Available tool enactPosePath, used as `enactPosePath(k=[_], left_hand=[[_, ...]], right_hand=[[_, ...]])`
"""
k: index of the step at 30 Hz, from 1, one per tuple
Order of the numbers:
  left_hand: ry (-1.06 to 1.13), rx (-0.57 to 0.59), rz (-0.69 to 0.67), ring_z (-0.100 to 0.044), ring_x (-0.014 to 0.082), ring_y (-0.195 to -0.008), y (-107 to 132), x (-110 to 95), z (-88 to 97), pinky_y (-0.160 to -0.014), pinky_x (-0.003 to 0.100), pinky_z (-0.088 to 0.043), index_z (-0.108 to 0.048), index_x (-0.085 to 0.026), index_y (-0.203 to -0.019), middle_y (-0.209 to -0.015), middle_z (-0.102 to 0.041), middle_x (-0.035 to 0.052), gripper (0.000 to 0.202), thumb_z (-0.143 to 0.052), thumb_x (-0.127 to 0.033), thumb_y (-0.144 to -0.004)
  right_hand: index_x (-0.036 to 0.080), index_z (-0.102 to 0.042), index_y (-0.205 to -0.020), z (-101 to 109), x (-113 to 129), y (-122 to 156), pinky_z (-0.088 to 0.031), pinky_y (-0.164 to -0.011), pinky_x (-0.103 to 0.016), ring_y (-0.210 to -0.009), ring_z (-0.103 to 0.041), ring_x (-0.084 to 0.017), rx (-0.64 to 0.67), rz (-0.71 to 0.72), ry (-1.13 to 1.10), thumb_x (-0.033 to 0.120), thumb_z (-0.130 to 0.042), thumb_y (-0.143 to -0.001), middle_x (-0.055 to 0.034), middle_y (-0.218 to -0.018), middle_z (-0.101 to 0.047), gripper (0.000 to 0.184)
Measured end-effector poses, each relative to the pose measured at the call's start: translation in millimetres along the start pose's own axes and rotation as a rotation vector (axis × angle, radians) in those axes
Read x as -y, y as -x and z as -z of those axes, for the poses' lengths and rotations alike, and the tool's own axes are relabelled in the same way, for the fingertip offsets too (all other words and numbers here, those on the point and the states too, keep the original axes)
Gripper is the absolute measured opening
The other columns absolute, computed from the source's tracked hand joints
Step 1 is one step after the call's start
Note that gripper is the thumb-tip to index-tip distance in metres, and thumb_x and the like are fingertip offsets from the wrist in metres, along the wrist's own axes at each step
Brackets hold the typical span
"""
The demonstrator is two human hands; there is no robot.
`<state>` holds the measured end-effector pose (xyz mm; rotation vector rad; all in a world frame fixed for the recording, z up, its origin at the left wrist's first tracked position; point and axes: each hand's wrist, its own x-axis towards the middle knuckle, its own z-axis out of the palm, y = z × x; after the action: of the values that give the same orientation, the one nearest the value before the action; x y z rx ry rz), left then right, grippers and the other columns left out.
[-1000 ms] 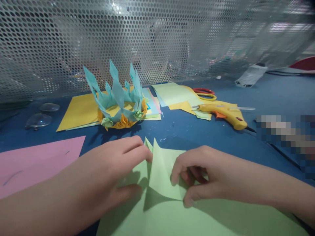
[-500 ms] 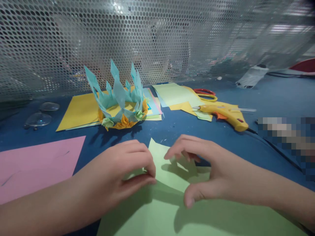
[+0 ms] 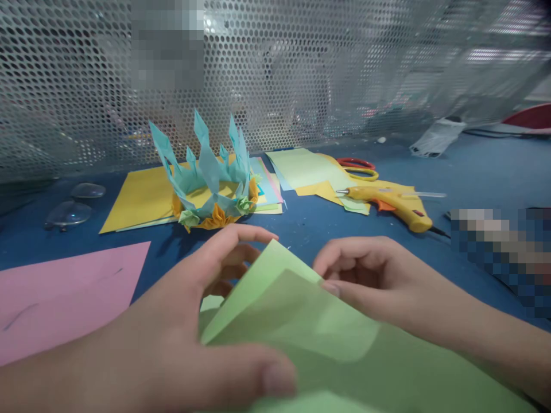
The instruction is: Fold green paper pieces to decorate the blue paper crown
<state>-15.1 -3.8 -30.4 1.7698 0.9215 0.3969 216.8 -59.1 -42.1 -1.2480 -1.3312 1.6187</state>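
Note:
A light green sheet of paper (image 3: 301, 310) rises in front of me, its peaked corner pointing away and a fold slanting down its left side. My right hand (image 3: 379, 275) pinches the sheet's right edge between thumb and curled fingers. On the other side my left hand (image 3: 185, 321) is spread wide, its thumb over the near part of the paper and its fingers behind the left edge. The left index fingertip is close to the peak; whether it touches is unclear. Beyond the hands stands a blue paper crown (image 3: 210, 166) with orange and green folded flowers around its base.
Pink paper (image 3: 73, 298) lies at left, eyeglasses (image 3: 69, 213) behind it. Yellow paper (image 3: 133, 198) is under the crown. Scissors (image 3: 359, 172) and a yellow glue gun (image 3: 396, 206) lie on paper scraps at right. A perforated metal screen (image 3: 275, 74) closes the back.
The green paper's peak has come up into view. My left hand has opened from a pinch and spread around the sheet. My right hand has closed on the right edge.

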Motion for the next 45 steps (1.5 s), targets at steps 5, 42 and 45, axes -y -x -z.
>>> enactPosePath(k=[5,42,45], left_hand=[[-0.052,-0.048,0.051,-0.064,0.0154,-0.074,0.7,-14.1,-7.6,-0.062,0.022,-0.052,-0.057,-0.029,-0.104,-0.082,-0.068,-0.0034,0.025,-0.064,-0.038,-0.082],[-0.011,0.033,-0.541,-0.058,0.0146,-0.100,16.2,11.8,-33.0,-0.087,0.020,-0.050,-0.073,-0.027,-0.087,-0.105,-0.053,0.0013,0.015,-0.064,-0.016,-0.088],[-0.002,-0.025,-0.600,-0.057,0.0179,-0.102,18.8,16.3,-33.8,-0.088,0.024,-0.052,-0.073,-0.031,-0.088,-0.103,-0.057,0.0019,0.012,-0.061,-0.032,-0.091]], right_hand=[[0.017,-0.067,-0.084,-1.5,0.3,-0.6,-0.038,-0.051,-0.019,-0.055,-0.048,-0.009,0.041,0.010,-0.005,0.057,-0.072,-0.077,0.0014,-0.066,-0.058,0.041],[0.026,-0.035,-0.146,-18.3,9.8,6.8,-0.033,-0.109,-0.029,-0.135,-0.041,-0.022,0.419,-0.022,0.131,0.010,-0.080,-0.066,-0.0018,-0.145,-0.046,0.094],[0.030,-0.029,-0.150,-18.3,6.8,6.9,-0.030,-0.112,-0.033,-0.139,-0.034,-0.023,0.441,-0.049,0.152,0.005,-0.076,-0.068,-0.0007,-0.153,-0.034,0.098]])
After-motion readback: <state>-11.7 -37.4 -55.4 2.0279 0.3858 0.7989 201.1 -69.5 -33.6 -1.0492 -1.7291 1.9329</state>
